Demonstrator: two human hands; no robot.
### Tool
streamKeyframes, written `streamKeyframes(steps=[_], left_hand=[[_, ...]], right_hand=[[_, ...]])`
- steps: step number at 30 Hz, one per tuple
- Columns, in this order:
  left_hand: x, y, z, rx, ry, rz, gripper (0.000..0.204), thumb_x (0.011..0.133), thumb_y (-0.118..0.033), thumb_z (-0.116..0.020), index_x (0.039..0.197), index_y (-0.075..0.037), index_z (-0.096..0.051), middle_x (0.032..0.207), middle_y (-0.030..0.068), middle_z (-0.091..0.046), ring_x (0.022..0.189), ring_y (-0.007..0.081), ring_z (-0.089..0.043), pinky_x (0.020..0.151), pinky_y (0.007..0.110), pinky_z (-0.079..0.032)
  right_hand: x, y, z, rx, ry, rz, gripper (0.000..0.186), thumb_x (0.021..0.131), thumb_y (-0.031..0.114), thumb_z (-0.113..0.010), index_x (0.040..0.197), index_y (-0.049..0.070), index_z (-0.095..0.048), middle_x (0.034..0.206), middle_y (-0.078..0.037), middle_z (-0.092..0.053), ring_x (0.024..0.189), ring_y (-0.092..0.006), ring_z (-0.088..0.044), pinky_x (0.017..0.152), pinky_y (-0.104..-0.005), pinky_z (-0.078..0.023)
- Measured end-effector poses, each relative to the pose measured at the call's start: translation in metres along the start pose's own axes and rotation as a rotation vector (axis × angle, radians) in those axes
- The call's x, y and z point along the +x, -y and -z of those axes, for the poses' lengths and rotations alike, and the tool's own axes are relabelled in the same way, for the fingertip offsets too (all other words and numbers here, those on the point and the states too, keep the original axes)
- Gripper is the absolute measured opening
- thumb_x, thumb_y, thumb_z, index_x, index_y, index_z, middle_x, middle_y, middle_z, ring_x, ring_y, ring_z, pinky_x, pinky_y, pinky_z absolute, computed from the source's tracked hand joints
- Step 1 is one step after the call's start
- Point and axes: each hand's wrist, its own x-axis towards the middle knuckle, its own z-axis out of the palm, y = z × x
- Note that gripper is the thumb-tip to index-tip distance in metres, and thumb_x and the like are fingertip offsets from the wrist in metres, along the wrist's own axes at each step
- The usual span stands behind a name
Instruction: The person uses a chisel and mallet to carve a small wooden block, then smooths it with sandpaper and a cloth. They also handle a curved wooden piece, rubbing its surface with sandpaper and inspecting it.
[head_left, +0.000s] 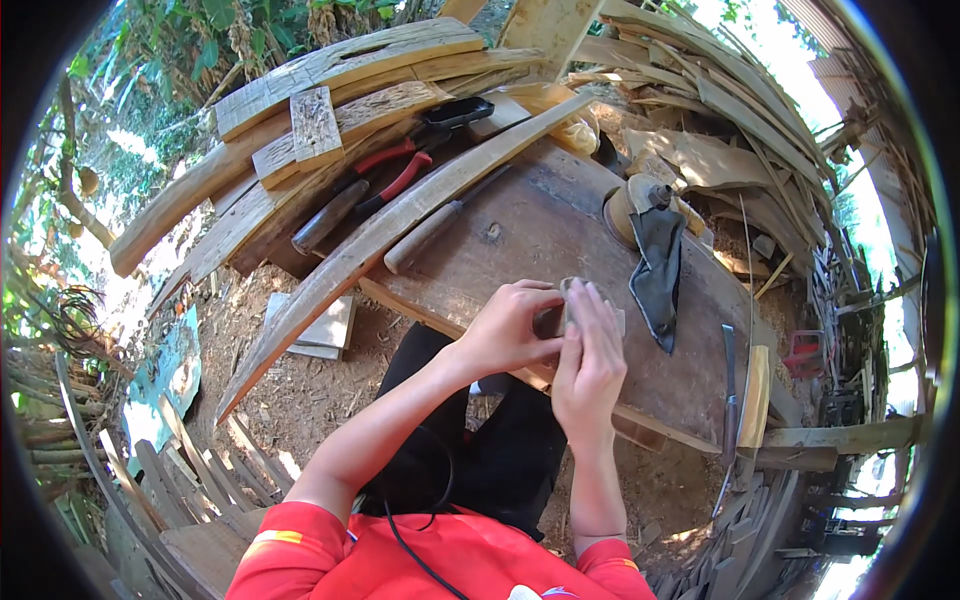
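In the head view, my left hand (515, 325) curls its fingers and thumb round a small dull block (550, 322) at the front edge of a worn wooden bench (510, 225). My right hand (590, 360) is closed over the same block from the right, its fingers blurred and covering much of it. A wooden-handled tool (420, 240) lies on the bench left of my hands. To the upper right, a dark limp cloth or leather piece (657, 270) hangs from a round-based object (630, 205). A long blade tool (730, 400) lies at the right beside a pale wood strip (755, 395).
A long curved plank (310, 300) crosses the bench's left side, beside red-handled pliers or cutters (400, 182). Stacked boards (340, 60) rise at the back left, more scrap wood (720, 110) at the back right. Pale slabs (318, 325) lie on the dirt ground (280, 390).
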Motion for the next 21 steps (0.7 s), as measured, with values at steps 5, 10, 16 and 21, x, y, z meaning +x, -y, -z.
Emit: streamKeyframes(steps=[5, 10, 16, 21], left_hand=[[0.001, -0.007, -0.002, 0.009, -0.024, 0.013, 0.056, 0.075, -0.028, -0.093, 0.12, 0.002, -0.076, 0.116, 0.0223, -0.077, 0.109, 0.0394, -0.074, 0.094, 0.043, -0.059], [-0.001, 0.003, -0.004, -0.011, 0.002, 0.011, 0.055, 0.075, -0.026, -0.093, 0.121, -0.002, -0.077, 0.111, 0.0215, -0.077, 0.103, 0.0378, -0.075, 0.089, 0.043, -0.059], [0.001, -0.003, -0.006, 0.004, -0.037, -0.012, 0.054, 0.076, -0.027, -0.093, 0.121, -0.002, -0.077, 0.101, 0.0214, -0.077, 0.093, 0.0359, -0.075, 0.082, 0.043, -0.059], [0.001, -0.008, -0.006, -0.027, -0.028, 0.07, 0.056, 0.075, -0.029, -0.095, 0.12, -0.002, -0.077, 0.096, 0.0203, -0.076, 0.087, 0.0344, -0.074, 0.079, 0.042, -0.059]], right_hand=[[0.0, -0.01, 0.005, 0.038, -0.042, -0.132, 0.035, 0.107, 0.008, -0.054, 0.138, -0.002, -0.067, 0.14, -0.02, -0.07, 0.136, -0.0409, -0.062, 0.118, -0.0529, -0.045], [-0.017, 0.011, -0.007, 0.016, -0.032, 0.043, 0.035, 0.108, 0.008, -0.053, 0.138, -0.002, -0.067, 0.14, -0.019, -0.07, 0.134, -0.0412, -0.063, 0.116, -0.0535, -0.047], [-0.013, 0.006, 0.003, 0.022, -0.056, -0.095, 0.033, 0.109, 0.006, -0.051, 0.136, -0.003, -0.068, 0.139, -0.02, -0.071, 0.136, -0.0403, -0.063, 0.117, -0.052, -0.045], [-0.012, -0.007, 0.01, 0.043, -0.063, -0.132, 0.032, 0.108, 0.006, -0.053, 0.135, -0.002, -0.069, 0.14, -0.019, -0.07, 0.138, -0.0398, -0.061, 0.116, -0.0533, -0.046]])
